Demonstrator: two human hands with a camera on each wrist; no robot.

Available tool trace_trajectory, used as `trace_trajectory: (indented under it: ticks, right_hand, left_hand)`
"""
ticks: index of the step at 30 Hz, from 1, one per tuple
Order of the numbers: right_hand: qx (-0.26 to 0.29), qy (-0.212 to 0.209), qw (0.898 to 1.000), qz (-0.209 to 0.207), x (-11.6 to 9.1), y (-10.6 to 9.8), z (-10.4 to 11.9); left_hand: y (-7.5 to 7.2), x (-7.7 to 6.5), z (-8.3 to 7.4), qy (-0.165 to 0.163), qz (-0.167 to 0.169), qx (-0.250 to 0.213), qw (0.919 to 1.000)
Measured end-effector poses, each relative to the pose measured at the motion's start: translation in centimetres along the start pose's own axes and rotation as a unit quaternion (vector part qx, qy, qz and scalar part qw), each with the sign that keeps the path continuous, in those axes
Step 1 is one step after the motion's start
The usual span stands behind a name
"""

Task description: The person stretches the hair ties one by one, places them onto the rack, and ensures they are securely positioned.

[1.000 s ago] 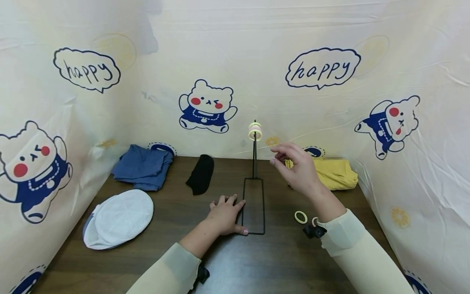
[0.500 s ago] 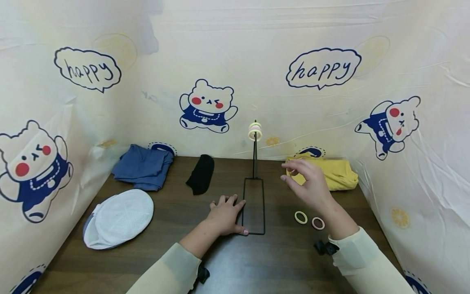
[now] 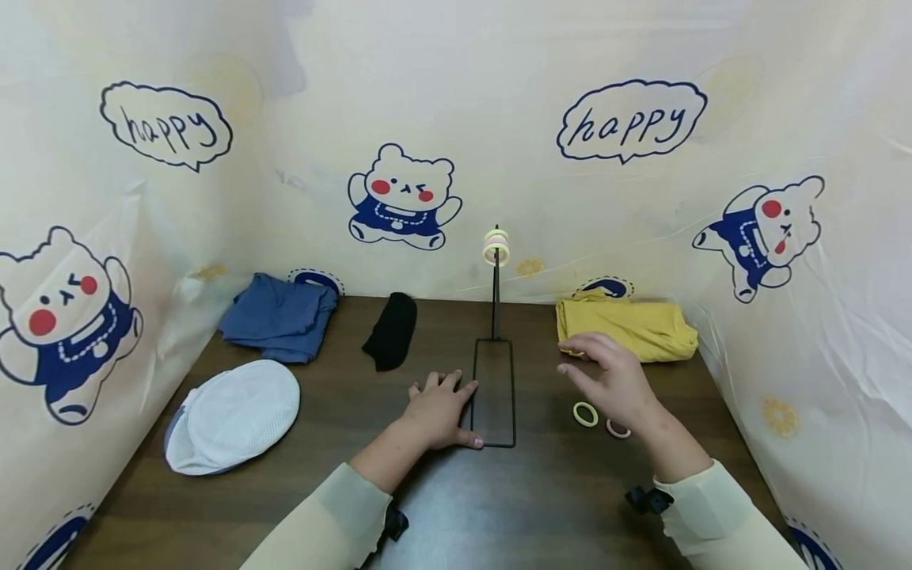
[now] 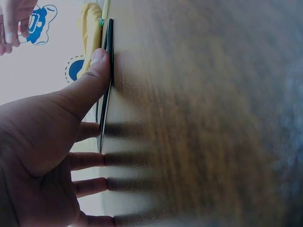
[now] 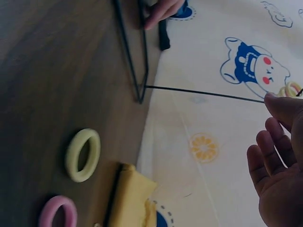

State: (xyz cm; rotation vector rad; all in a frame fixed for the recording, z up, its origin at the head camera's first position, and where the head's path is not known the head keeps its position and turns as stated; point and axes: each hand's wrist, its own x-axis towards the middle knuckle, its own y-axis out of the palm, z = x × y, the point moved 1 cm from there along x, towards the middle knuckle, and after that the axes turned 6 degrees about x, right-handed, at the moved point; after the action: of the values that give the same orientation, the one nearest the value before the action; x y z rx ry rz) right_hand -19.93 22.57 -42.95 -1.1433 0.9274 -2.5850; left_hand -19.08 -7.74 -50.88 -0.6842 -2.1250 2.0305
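Observation:
My left hand (image 3: 440, 412) rests with spread fingers on the table, thumb and fingertips on the left side of the black wire stand's base (image 3: 514, 396). The stand's upright (image 3: 495, 305) rises at the back and carries several pale yellow and pink rings (image 3: 495, 247) near its top. To the right, my right hand (image 3: 614, 380) hovers with nothing in it, fingers loosely bent and thumb apart. Below it on the table lie a yellow ring (image 3: 586, 415) and a pink ring (image 5: 57, 213), the pink one partly hidden by the hand in the head view.
Folded yellow cloth (image 3: 627, 326) lies at the back right. Along the left are folded blue cloth (image 3: 281, 318), a black sock-like cloth (image 3: 390, 332) and a white cap (image 3: 235, 416). Printed fabric walls (image 3: 285, 47) border the wooden table (image 3: 456, 514).
My right hand has moved right and down from beside the stand's upright toward the two loose rings. The left hand stays on the base. The head view has tilted down slightly.

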Motion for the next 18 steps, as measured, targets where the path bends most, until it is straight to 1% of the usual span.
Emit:
trace_trajectory:
  ticks: [3,7,12,18]
  right_hand:
    - [-0.017,0.018,1.000,0.020,-0.9,0.0,-0.5]
    - [-0.032,0.055,0.996,0.057,-1.9,0.0,-1.2]
    - [-0.039,0.101,0.989,0.104,-3.3,0.1,-2.1]
    - [-0.038,0.140,0.978,0.153,-4.5,0.2,-3.3]
  left_hand:
    - [0.1,0.0,0.0,0.000,0.002,0.002,1.0000]
    - [0.1,0.1,0.0,-0.001,0.001,0.003,1.0000]
    - [0.1,0.1,0.0,-0.001,0.004,0.003,1.0000]
    - [0.1,0.3,0.0,-0.005,0.008,0.001,1.0000]
